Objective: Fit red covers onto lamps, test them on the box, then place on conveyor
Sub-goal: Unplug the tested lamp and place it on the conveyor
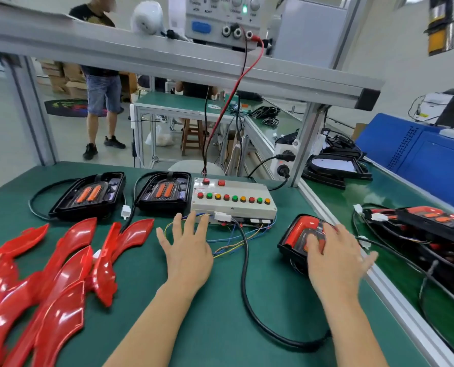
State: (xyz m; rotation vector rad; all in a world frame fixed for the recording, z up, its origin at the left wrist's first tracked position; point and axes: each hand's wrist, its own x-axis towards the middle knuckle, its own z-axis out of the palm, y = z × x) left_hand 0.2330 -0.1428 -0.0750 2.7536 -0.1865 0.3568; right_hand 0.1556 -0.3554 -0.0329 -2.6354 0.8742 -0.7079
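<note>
resting on top of the covered lamp, the right hand is lying with fingers spread and fairly straight, pressing or steadying rather than curling round it, while the left hand is hovering or lying flat on the green bench, fingers fanned, just short of the test box and its loose wires. the lamp is sitting directly under the right hand's fingers, so that hand is plainly the nearer one; the left is well apart from it, across the black cable. the lamp's long axis seems to be running away from the person and slightly leftward, its red-covered end pointing toward the box's near right corner and its dark near end tucked under the palm. the conveyor is lying just beyond the rail to the right of the right hand, already carrying other finished lamps. my reading is that this lamp is at the testing or hand-off stage, and the next move depends on a short carry rightward over the rail. to the left of the left hand, spare red covers are lying heaped, and beyond its fingertips two uncovered lamps are waiting.
</note>
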